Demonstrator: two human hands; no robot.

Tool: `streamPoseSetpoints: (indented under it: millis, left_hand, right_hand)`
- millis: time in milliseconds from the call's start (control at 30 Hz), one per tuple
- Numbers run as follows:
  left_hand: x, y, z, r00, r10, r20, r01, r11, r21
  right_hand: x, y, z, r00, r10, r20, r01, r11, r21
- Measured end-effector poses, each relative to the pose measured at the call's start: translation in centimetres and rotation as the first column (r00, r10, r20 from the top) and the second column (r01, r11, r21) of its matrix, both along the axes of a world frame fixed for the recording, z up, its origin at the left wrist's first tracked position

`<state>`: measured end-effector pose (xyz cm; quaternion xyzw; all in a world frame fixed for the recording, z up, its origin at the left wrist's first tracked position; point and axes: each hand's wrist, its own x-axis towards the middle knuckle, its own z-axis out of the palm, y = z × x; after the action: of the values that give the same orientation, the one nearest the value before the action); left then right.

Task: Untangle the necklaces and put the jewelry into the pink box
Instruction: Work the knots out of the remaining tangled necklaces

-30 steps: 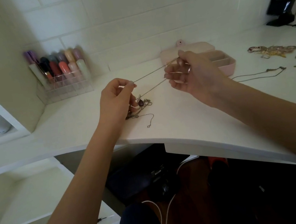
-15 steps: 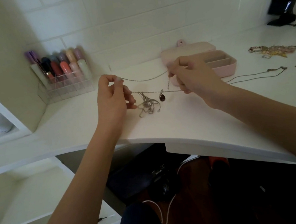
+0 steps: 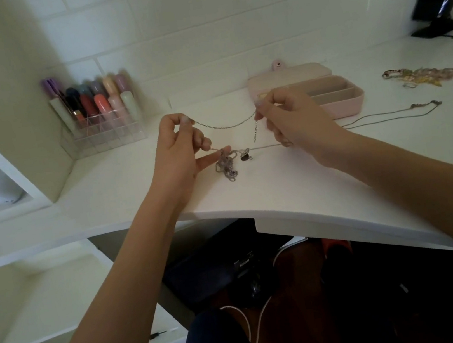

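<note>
Left hand (image 3: 179,146) and right hand (image 3: 289,120) are each pinching an end of a silver chain (image 3: 226,126) sagging between their fingertips, the tangled necklaces (image 3: 228,163) lying just below, the open pink box (image 3: 334,96) sitting just beyond the right fingers.

One view only, from the person's head, looking forward and down with a wide angle that bends the white desk (image 3: 295,190) edge into a curve. It sits close above the grip: both forearms enter from the bottom corners and converge at frame centre, where the left hand (image 3: 180,146) and right hand (image 3: 291,120) pinch a thin chain (image 3: 226,126) strung between them. Beyond the grip the lens faces a white brick wall (image 3: 198,28); the open pink box (image 3: 334,96) lies just behind the right hand. Below the grip the view drops past the desk edge to the dark floor. There is no second view to overlap with.
</note>
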<state>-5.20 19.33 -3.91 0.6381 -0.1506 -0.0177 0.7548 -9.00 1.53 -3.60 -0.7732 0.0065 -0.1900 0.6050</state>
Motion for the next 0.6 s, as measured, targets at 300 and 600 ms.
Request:
streamPoseSetpoints:
  millis: [300,600]
  left_hand:
    - [-0.1,0.0,0.0,0.998,0.053,0.044,-0.060,0.985,0.161]
    - [-0.2,0.0,0.0,0.989,0.137,0.047,-0.143,0.975,0.172]
  right_hand:
    - [-0.3,-0.1,0.0,0.998,0.032,-0.050,-0.027,0.995,0.096]
    - [-0.7,-0.6,0.7,0.980,-0.009,-0.198,0.086,0.919,0.385]
